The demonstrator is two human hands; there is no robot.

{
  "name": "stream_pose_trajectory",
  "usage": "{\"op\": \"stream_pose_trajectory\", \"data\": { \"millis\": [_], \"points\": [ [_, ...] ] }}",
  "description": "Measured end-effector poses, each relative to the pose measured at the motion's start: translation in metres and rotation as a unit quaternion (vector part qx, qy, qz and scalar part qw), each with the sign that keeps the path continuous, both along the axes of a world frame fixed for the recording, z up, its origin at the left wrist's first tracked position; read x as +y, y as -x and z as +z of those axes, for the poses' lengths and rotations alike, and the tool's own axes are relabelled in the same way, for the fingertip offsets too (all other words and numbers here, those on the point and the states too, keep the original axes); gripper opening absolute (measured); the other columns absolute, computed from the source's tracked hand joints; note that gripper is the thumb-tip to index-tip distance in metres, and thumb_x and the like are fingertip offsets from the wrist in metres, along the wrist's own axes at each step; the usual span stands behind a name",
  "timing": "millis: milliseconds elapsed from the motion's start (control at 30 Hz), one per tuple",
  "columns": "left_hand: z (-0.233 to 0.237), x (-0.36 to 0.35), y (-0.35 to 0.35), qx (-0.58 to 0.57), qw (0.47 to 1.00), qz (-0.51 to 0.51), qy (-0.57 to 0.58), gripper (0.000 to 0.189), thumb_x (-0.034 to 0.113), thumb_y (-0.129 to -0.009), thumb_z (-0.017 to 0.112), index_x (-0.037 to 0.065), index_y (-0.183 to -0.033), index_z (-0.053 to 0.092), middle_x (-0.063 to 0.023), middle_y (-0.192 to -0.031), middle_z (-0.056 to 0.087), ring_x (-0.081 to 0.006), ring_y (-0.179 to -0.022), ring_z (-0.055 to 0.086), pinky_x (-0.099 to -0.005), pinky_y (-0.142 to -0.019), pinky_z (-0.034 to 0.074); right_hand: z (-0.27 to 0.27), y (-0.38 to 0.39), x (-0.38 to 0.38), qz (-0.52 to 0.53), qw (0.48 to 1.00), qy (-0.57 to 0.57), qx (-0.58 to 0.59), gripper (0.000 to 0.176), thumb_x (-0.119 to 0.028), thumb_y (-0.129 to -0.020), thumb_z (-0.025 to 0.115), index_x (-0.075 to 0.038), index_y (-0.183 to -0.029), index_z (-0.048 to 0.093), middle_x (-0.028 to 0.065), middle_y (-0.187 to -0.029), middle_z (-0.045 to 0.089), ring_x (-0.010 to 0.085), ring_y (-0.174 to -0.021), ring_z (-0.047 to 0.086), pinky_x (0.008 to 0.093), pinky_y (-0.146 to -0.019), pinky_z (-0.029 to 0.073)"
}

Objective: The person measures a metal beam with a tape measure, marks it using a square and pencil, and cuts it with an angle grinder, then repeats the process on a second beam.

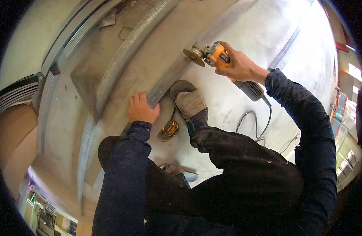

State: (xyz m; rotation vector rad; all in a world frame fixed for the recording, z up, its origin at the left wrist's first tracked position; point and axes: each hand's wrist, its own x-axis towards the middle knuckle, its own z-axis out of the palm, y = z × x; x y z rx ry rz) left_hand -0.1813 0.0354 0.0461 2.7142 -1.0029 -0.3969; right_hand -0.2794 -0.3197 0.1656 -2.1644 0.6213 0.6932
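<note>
Partly hidden by its own grip, the right hand clasps the angle grinder at far right, while the left hand grasps the metal bar's near end, fingertips unclear.

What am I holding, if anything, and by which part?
Your right hand holds an angle grinder by its orange body; your left hand grips a metal bar at its near end.
</note>
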Motion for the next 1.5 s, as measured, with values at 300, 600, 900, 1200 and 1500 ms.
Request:
{"op": "stream_pose_trajectory", "data": {
  "millis": [300,600,900,1200,1500],
  "points": [
    [-0.001,-0.001,0.001,0.024,1.000,0.002,0.012,0.062,0.033,-0.066,0.083,0.005,-0.116,0.059,-0.0172,-0.114,0.057,-0.0388,-0.108,0.055,-0.0512,-0.090,0.047,-0.008,0.001,-0.002,0.004,1.000,0.019,0.004,0.085,-0.031,-0.084,0.074,-0.003,-0.149,0.026,0.0239,-0.103,0.068,0.0333,-0.089,0.070,0.0417,-0.083,0.058],
    [-0.003,-0.001,0.002,-0.018,1.000,-0.007,0.024,0.062,0.036,-0.066,0.084,0.009,-0.115,0.057,-0.0110,-0.110,0.058,-0.0328,-0.105,0.056,-0.0460,-0.088,0.047,-0.021,0.006,-0.007,0.005,0.998,0.013,-0.058,0.085,-0.030,-0.081,0.077,-0.004,-0.147,0.029,0.0268,-0.102,0.070,0.0406,-0.087,0.070,0.0440,-0.081,0.056],
    [-0.005,0.000,0.003,-0.019,1.000,-0.005,0.017,0.062,0.037,-0.067,0.083,0.009,-0.115,0.057,-0.0115,-0.109,0.058,-0.0326,-0.103,0.057,-0.0456,-0.087,0.047,-0.023,0.002,-0.007,0.012,0.999,0.028,-0.045,0.087,-0.032,-0.081,0.077,-0.002,-0.147,0.028,0.0283,-0.101,0.069,0.0395,-0.087,0.070,0.0440,-0.080,0.055],
    [-0.007,0.000,0.001,-0.014,1.000,-0.010,0.019,0.061,0.038,-0.067,0.083,0.009,-0.113,0.057,-0.0104,-0.108,0.058,-0.0314,-0.103,0.058,-0.0457,-0.086,0.049,-0.031,0.002,-0.008,-0.018,0.995,-0.042,-0.094,0.084,-0.028,-0.079,0.075,-0.001,-0.145,0.031,0.0308,-0.102,0.068,0.0411,-0.089,0.070,0.0440,-0.080,0.055],
    [-0.003,-0.002,0.001,-0.014,1.000,-0.011,0.000,0.060,0.037,-0.067,0.084,0.010,-0.112,0.056,-0.0097,-0.108,0.057,-0.0304,-0.103,0.058,-0.0453,-0.085,0.049,-0.030,0.001,-0.008,-0.033,0.998,-0.043,-0.034,0.085,-0.028,-0.079,0.073,0.002,-0.146,0.030,0.0316,-0.101,0.068,0.0448,-0.088,0.069,0.0464,-0.079,0.055]
  ]
}}
